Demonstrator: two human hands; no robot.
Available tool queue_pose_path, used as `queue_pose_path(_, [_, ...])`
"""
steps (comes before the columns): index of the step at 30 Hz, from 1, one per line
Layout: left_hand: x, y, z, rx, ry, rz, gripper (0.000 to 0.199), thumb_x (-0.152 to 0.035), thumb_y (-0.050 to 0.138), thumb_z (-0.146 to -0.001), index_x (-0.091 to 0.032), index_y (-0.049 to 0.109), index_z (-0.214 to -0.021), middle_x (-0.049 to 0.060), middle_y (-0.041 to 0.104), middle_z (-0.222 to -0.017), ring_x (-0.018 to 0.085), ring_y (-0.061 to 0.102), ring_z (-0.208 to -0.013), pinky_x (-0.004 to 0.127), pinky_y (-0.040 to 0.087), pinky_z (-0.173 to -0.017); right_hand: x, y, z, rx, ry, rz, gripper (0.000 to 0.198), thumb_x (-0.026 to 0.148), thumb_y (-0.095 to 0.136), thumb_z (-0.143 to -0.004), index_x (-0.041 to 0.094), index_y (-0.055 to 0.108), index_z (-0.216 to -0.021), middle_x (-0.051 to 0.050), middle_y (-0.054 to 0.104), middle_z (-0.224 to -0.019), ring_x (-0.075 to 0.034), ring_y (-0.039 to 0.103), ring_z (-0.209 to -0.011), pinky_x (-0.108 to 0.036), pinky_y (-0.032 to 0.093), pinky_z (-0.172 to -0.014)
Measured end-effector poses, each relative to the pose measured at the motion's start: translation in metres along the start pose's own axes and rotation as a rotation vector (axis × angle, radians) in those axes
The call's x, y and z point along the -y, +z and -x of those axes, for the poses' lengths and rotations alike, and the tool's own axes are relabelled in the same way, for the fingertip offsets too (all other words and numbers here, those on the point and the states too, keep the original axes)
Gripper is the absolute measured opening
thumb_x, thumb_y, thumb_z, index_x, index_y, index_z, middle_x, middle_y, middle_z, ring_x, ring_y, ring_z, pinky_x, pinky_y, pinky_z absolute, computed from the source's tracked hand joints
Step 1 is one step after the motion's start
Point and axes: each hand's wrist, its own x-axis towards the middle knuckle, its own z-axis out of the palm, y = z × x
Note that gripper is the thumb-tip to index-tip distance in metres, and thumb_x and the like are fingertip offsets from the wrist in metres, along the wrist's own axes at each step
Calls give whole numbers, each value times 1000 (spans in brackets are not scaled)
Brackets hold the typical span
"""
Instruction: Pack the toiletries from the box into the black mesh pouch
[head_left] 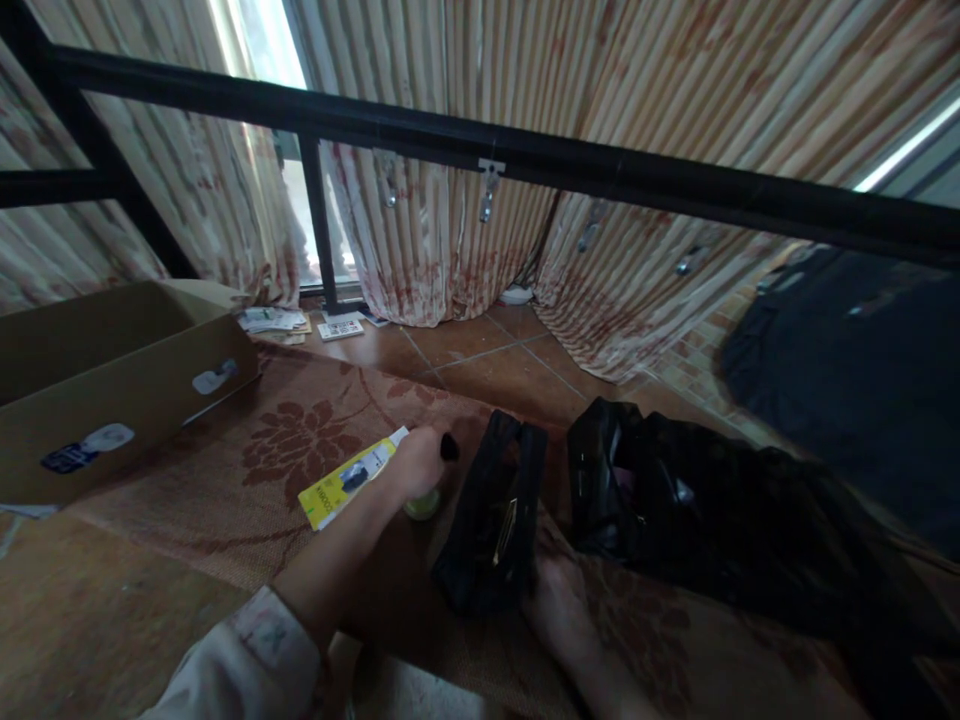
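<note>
A black zippered pouch (491, 510) stands open at the top, its gold-coloured zip edge showing along one side. My right hand (556, 590) is closed on the pouch's right side, with the fingertips partly hidden behind the fabric. To the left of the pouch, my left hand (416, 466) is closed around a small object with a dark end (449, 447); its kind is unclear. Just below that hand shows a round, pale green item (422, 506), partly covered. A yellow and white printed packet (349, 482) lies beside my left wrist.
An open cardboard box (150, 385) sits at the left on the reddish patterned mat (292, 440). A shiny black plastic bag (697, 500) lies right of the pouch. Papers (274, 322) rest near the curtains. A dark metal rail (525, 160) crosses the view.
</note>
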Motion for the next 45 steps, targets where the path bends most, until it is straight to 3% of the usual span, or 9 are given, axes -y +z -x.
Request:
queue_pose_path(6, [-7, -25, 3, 54, 131, 841, 44, -18, 70, -65, -17, 59, -108, 2, 64, -92, 15, 59, -84, 29, 46, -79, -1, 0, 0, 1, 2, -14, 43, 8, 51, -78, 21, 61, -118, -7, 64, -118, -22, 60, -106, -38, 47, -98])
queue_pose_path(11, [-16, -31, 9, 106, 197, 1137, 50, -18, 75, -65, -20, 61, -113, 3, 64, -103, 15, 59, -89, 27, 45, -82, 2, 0, 0, -10, 28, -2, 39, 8, 50, -80, 19, 63, -114, -8, 67, -109, -21, 63, -91, -37, 49, -92])
queue_pose_path(22, [-26, -26, 11, 113, 220, 1148, 52, -19, 75, -68, -21, 59, -118, 5, 65, -112, 18, 61, -97, 31, 45, -89, 2, -1, -1, 19, 47, -5, 41, 9, 50, -79, 19, 61, -118, -8, 65, -114, -21, 62, -96, -34, 51, -85])
queue_pose_path(30, [-27, -26, 11, 80, 241, 1103, 52, -19, 73, -70, -20, 58, -119, 5, 66, -108, 18, 61, -96, 31, 45, -87, -2, 3, 0, -11, 1, 50, 41, 10, 51, -79, 20, 62, -117, -7, 67, -105, -21, 63, -92, -35, 50, -87])
queue_pose_path(38, [-29, -25, 11, 57, 237, 1077, 54, -20, 73, -70, -19, 56, -121, 6, 65, -110, 18, 60, -98, 32, 44, -89, -3, 3, 1, -15, -14, 51, 41, 7, 48, -79, 20, 63, -116, -8, 66, -111, -22, 61, -99, -35, 50, -90])
queue_pose_path(45, [-30, -26, 11, -8, 257, 997, 44, -21, 76, -67, -17, 58, -107, 5, 65, -102, 17, 60, -93, 33, 44, -88, -2, 2, 1, 14, 5, 62, 44, 6, 48, -79, 18, 62, -118, -9, 64, -117, -22, 60, -103, -35, 49, -94])
